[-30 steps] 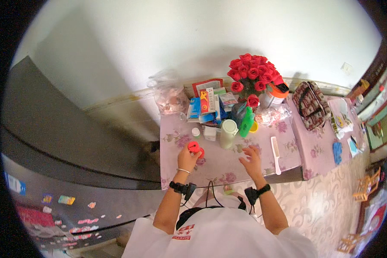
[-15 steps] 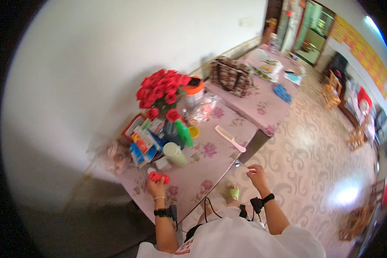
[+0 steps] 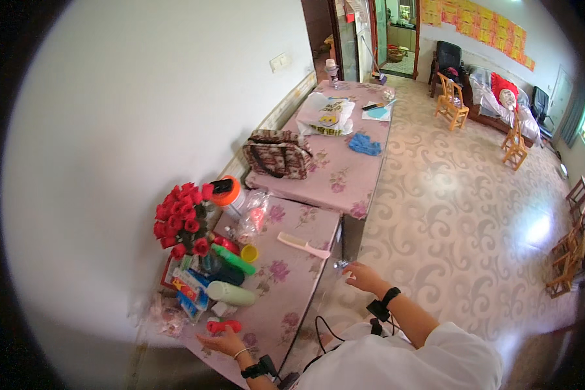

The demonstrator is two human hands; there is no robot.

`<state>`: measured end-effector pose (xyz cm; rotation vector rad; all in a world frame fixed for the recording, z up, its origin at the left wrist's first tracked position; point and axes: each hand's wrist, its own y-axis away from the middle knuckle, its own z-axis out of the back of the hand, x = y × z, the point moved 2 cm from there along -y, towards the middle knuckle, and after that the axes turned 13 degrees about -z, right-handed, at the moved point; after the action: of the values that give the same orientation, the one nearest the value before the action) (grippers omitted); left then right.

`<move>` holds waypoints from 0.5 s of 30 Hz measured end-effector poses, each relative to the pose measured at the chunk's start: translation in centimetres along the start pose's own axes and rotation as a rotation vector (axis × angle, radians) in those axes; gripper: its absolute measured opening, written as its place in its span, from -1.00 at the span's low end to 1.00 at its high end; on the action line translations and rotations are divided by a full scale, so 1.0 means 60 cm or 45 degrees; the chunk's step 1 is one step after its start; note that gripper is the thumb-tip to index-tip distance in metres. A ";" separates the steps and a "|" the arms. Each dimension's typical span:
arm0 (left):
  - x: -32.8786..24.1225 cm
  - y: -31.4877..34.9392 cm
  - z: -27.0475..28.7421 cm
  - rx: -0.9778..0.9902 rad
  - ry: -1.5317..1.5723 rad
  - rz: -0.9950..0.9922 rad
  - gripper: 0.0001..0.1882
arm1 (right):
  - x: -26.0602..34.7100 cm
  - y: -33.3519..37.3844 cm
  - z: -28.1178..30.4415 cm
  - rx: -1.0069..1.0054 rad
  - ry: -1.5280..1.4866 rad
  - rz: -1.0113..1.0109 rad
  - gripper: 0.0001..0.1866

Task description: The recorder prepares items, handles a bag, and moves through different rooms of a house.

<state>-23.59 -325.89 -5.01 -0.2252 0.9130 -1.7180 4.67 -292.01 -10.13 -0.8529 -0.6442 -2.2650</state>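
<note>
My left hand (image 3: pixel 220 342) is at the near left of the floral-covered table (image 3: pixel 291 323), its fingers stretched out and apart. Right beside its thumb lies a small red object (image 3: pixel 226 326) whose kind I cannot make out. Just behind that stand a small white box (image 3: pixel 221 309) and a pale green bottle (image 3: pixel 233 294) lying on its side. My right hand (image 3: pixel 368 278) is off the table's right edge, fingers bent around a small clear, shiny object (image 3: pixel 340 264); its kind does not show. Nearest to it on the table is a pink-handled comb (image 3: pixel 303 245).
Red artificial roses (image 3: pixel 183 218), a green bottle (image 3: pixel 234 259), a yellow cup (image 3: pixel 249 253) and toothpaste-like boxes (image 3: pixel 190 290) crowd the wall side. A patterned bag (image 3: pixel 278 154), a white plastic bag (image 3: pixel 325 114) and a blue cloth (image 3: pixel 364 144) rest on the farther table. Wooden chairs (image 3: pixel 452 102) stand beyond.
My left hand has loosened from the red object and its fingers have spread. My right hand is still off the table edge with the shiny object. The view has swung toward the room's far end.
</note>
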 end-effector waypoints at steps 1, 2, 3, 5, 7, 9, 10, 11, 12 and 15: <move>-0.029 -0.004 0.014 0.003 0.004 -0.001 -0.22 | -0.009 0.001 0.015 0.003 -0.026 -0.017 -0.72; -0.071 -0.014 0.037 -0.152 0.191 -0.095 -0.30 | -0.019 0.004 0.033 0.009 -0.048 -0.034 -0.72; -0.118 -0.018 0.056 -0.304 0.382 -0.187 -0.37 | -0.039 0.003 0.047 0.006 -0.040 -0.042 -0.72; -0.207 -0.013 0.072 -0.257 0.520 -0.321 -0.45 | -0.091 -0.002 0.082 0.039 -0.073 -0.091 -0.73; -0.334 -0.015 0.096 -0.279 0.498 -0.740 -0.65 | -0.146 -0.005 0.142 0.034 -0.093 -0.103 -0.73; -0.444 0.012 0.065 -0.216 0.798 -0.665 -0.68 | -0.195 0.001 0.189 0.013 -0.148 -0.138 -0.73; -0.490 0.026 0.051 -0.162 1.073 -0.563 -0.70 | -0.220 -0.002 0.223 -0.062 -0.124 -0.147 -0.73; -0.545 0.041 0.040 -0.146 1.086 -0.581 -0.70 | -0.248 0.000 0.260 -0.147 -0.096 -0.172 -0.73; -0.601 0.060 0.032 -0.055 1.186 -0.573 -0.72 | -0.270 0.005 0.295 -0.233 -0.065 -0.199 -0.73; -0.742 0.104 0.023 0.145 1.353 -0.695 -0.76 | -0.320 0.045 0.390 -0.418 -0.229 -0.288 -0.73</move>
<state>-2.21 -287.56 4.78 0.6436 1.5951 -2.4233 27.37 -272.03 -7.44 -1.2054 -0.4722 -2.5629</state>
